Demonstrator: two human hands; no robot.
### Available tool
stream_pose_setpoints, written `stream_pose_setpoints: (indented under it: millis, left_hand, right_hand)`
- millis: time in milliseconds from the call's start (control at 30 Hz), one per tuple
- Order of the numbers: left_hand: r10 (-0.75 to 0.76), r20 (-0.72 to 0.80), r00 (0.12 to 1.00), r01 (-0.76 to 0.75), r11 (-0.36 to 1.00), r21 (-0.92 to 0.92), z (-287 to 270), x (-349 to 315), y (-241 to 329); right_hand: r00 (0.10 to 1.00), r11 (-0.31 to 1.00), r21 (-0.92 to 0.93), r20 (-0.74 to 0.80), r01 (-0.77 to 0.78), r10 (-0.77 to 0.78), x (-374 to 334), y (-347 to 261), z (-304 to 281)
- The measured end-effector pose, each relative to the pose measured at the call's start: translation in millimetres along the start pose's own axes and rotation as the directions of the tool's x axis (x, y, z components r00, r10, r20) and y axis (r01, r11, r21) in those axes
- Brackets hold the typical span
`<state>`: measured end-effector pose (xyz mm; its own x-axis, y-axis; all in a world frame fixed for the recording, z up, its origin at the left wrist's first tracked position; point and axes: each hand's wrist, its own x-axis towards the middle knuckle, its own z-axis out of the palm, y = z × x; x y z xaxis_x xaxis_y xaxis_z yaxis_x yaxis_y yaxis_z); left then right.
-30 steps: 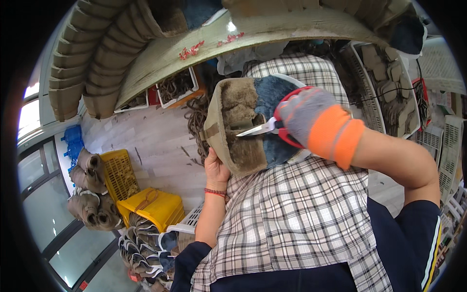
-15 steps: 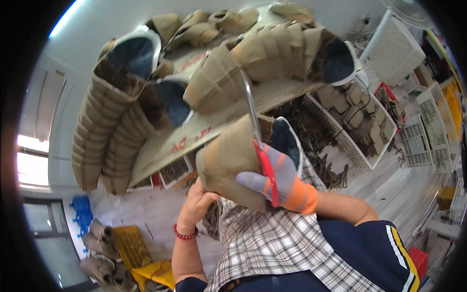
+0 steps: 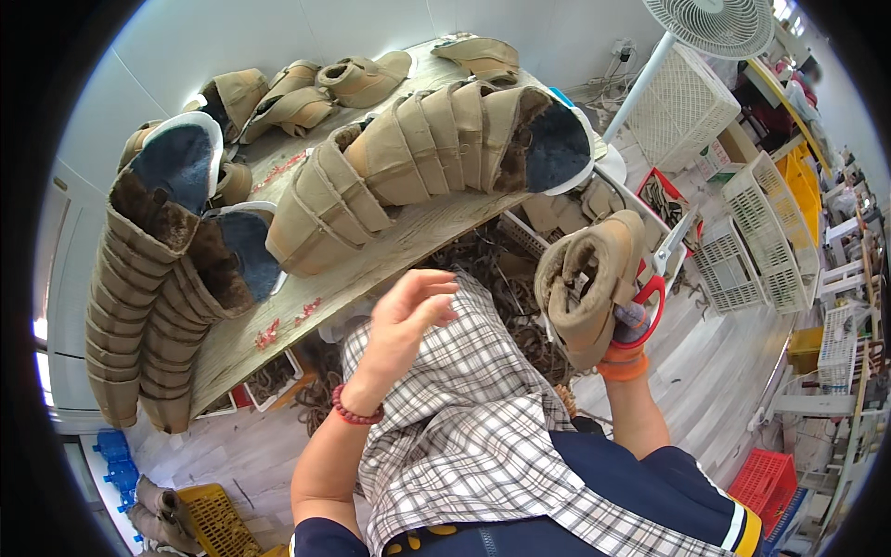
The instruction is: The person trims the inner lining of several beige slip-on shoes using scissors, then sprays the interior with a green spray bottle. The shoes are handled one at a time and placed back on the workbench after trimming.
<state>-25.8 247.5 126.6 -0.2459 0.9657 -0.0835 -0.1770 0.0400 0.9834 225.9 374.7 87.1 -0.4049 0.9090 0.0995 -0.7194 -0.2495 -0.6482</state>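
Observation:
My bare left hand [image 3: 408, 311], with a red bead bracelet at the wrist, is raised over my lap near the table edge. Its fingers are loosely bent and apart, with nothing in them. To the right, my right hand [image 3: 631, 330], in a grey and orange glove, is closed on red-handled scissors [image 3: 655, 306] and a tan fleece-lined shoe upper [image 3: 624, 243]. The scissors' blades point up and away beside the upper, whose lined opening faces me. The upper hides most of this hand's fingers.
A worn table [image 3: 371, 269] carries nested rows of tan shoe uppers [image 3: 139, 316] and several loose ones. Beyond it stand a white fan [image 3: 710, 23] and white crates [image 3: 766, 232]. Scraps [image 3: 483, 260] lie below the table. A red basket [image 3: 763, 483] sits at right.
My left hand has let go of the shoe upper. My right hand has carried the upper and the scissors to the right, and the upper has turned. The view has shifted.

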Motion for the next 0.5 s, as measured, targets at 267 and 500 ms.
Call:
stream_pose_setpoints:
  millis: [267, 500]
  left_hand:
    - [-0.106, 0.235, 0.966, 0.08, 0.99, 0.119, 89, 17, 6]
    - [-0.056, 0.19, 0.98, 0.038, 0.995, 0.098, 94, 33, -11]
  right_hand:
    - [0.994, 0.986, 0.151, 0.088, -0.073, 0.06, 0, 12, -10]
    - [0.996, 0.996, -0.031, 0.02, -0.083, 0.083, 0, 6, -16]
